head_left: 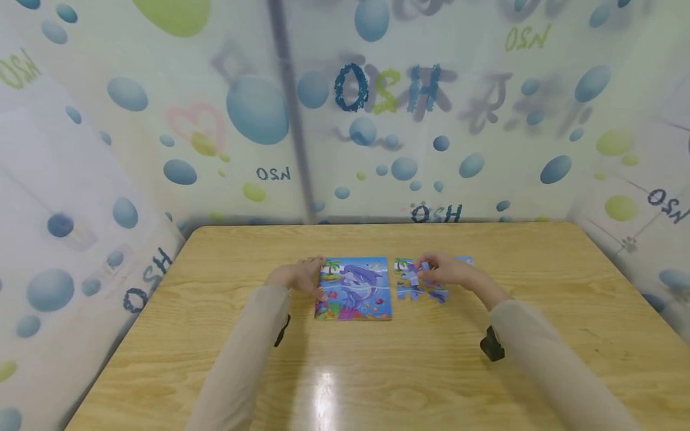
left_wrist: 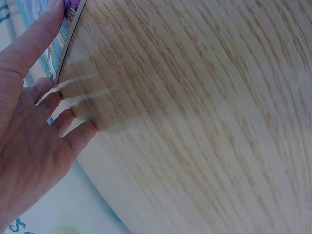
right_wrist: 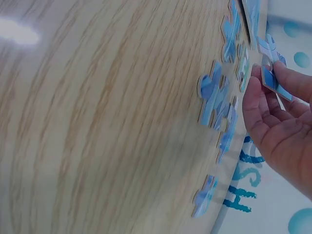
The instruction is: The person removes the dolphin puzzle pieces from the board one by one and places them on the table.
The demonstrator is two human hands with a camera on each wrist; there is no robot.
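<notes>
A square dolphin picture board [head_left: 358, 299] lies flat on the table. Along its left edge rests my left hand [head_left: 295, 277]; in the left wrist view the thumb [left_wrist: 36, 41] lies extended over the picture, while the other fingers touch the edge and the wood beside it. To the right of the board, my right hand [head_left: 444, 269] pinches a blue jigsaw piece [right_wrist: 275, 84] between thumb and fingers, raised off the table. Below that hand lie joined jigsaw pieces [head_left: 409, 293] with a palm tree at their upper left. Part of this patch is hidden by the fingers.
Another jigsaw piece [head_left: 467, 260] shows just behind the right hand. In the right wrist view, a separate piece [right_wrist: 204, 196] lies near the table's far edge. The wooden table [head_left: 345, 371] meets a patterned curtain [head_left: 345, 149] at the back.
</notes>
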